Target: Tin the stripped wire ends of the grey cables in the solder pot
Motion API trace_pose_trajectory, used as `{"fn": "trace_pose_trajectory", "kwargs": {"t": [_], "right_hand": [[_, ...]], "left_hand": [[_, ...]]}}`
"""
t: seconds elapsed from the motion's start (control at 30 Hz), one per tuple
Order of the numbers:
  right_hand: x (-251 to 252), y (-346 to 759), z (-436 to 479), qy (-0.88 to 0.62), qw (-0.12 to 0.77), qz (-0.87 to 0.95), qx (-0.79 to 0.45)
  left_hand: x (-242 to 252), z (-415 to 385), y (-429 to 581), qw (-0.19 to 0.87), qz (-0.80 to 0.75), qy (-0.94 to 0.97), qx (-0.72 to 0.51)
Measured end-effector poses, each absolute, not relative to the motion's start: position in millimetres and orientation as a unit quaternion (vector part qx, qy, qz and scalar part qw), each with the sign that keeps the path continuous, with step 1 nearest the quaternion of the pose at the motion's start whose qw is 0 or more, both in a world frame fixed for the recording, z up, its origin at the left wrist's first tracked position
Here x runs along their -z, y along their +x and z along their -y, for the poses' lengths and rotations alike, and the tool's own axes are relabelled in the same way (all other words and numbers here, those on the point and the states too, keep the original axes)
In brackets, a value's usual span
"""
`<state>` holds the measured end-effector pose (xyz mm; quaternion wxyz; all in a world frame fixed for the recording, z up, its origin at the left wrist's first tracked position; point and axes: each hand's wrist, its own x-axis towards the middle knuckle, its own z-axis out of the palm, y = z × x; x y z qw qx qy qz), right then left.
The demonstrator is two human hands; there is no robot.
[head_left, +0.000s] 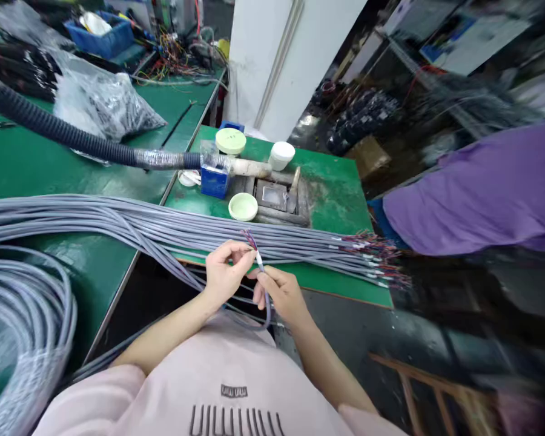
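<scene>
A grey cable (267,306) is held up in front of my chest. Its stripped end has a white sleeve (258,259) and thin coloured wires (249,238) fanning out above it. My left hand (227,271) is closed in a pinch at the wires, just by the sleeve. Lower down, my right hand (281,292) wraps its fingers around the cable's grey jacket. Behind both hands, a long bundle of grey cables (200,229) lies across the green benches, its stripped, coloured ends (381,257) spread at the right.
A solder pot (272,197) sits behind the bundle, near a pale green bowl (243,207), a white cup (281,155) and a ribbed hose (95,142). Coiled cable (27,321) lies at left. At right is a person in a purple garment (476,188).
</scene>
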<state>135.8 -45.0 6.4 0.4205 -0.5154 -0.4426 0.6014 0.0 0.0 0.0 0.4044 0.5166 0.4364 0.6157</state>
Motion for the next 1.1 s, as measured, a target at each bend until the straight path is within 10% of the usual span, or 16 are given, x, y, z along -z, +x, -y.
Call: {"fn": "trace_pose_trajectory", "kwargs": {"t": [0.27,0.53,0.77,1.1], "right_hand": [[1,131,25,-0.437,0.502,0.371,-0.647],[-4,135,18,-0.449,0.572,0.499,-0.471],[-17,146,15,-0.464,0.509,0.690,-0.222],[-33,135,-16,-0.527,0.434,0.699,-0.216]], "left_hand": [[7,11,12,0.385,-0.381,0.589,-0.599],[2,7,23,0.721,-0.302,0.282,-0.557],[6,4,13,0.671,-0.331,0.312,-0.586],[17,-3,14,0.679,-0.381,0.263,-0.570]]}}
